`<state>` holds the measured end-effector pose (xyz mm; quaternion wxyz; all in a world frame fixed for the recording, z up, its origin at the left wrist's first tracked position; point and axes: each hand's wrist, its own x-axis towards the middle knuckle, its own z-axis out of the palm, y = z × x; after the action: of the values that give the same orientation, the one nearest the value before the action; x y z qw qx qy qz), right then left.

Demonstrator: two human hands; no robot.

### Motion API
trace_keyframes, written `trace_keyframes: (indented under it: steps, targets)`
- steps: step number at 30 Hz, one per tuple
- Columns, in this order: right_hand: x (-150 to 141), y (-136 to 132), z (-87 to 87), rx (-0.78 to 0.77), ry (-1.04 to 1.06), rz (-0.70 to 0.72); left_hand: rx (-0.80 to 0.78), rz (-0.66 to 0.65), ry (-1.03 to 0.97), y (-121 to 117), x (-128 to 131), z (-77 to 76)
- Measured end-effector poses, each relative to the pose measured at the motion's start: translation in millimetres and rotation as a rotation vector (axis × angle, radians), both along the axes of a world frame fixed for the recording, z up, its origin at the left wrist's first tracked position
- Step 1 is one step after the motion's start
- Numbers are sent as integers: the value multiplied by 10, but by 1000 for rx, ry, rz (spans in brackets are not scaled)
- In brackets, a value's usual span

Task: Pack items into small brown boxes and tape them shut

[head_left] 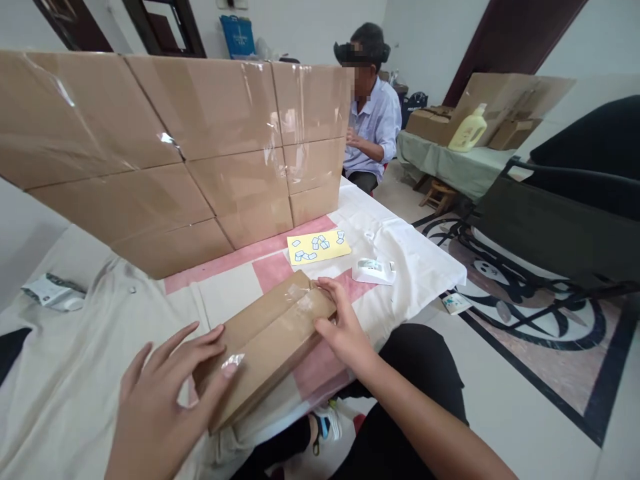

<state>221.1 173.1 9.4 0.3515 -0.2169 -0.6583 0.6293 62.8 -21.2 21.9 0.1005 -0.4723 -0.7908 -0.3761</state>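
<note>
Slantwise, a long brown cardboard box [274,341] lies between the hands: the right hand [345,331], at two o'clock, grasps one end; the left hand [167,390], at eight, splays fingers on the other, grip unclear. At one o'clock lies a flat yellow card [327,254]; by the left thumb, crinkled glossy tape [235,360].

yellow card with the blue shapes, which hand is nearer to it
Right. The right hand is on the right end of the flat cardboard box, just below the yellow card in view; the left hand is at the box's other end, farther lower left.
</note>
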Motion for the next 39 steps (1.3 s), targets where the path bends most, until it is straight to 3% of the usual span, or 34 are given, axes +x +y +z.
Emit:
trace_keyframes:
  steps: [3,6,8,10,13,15,17,19,21,23,26,28,31,39]
  targets:
    - [-1,-10,33,15,7,1,-346,-64,247,204,385,169]
    - [100,192,65,112,-33,94,-549,-39,379,492,566,145]
    - [190,506,148,236,-106,88,-652,-54,403,621,455,132]
    - [269,938,276,396,-243,-39,-719,-86,391,689,245,177]
    - [379,1660,409,573,-649,-183,-749,-54,340,790,81,347]
    - [482,2062,374,469,-907,-233,-758,12,307,915,218,464]
    - [612,2320,255,314,-1009,-213,-725,115,328,1108,539,496]
    - [741,2425,112,225,-971,-126,-580,145,418,1394,937,389]
    - [840,2425,-5,250,-888,-62,-361,-73,485,1795,1286,148]
    - [896,2384,-78,357,-828,-72,-285,-328,433,2281,1499,-168]
    - [910,2344,-133,508,-751,-96,-201,-289,182,2949,1542,-616]
    - [899,2339,-161,546,-689,-59,-90,-268,96,3205,1465,-809]
    - [878,2329,-196,543,-690,-30,13,-276,46,3292,1368,-906]
    - [798,2348,-109,450,-903,-21,9,-262,60,3205,1488,-884]
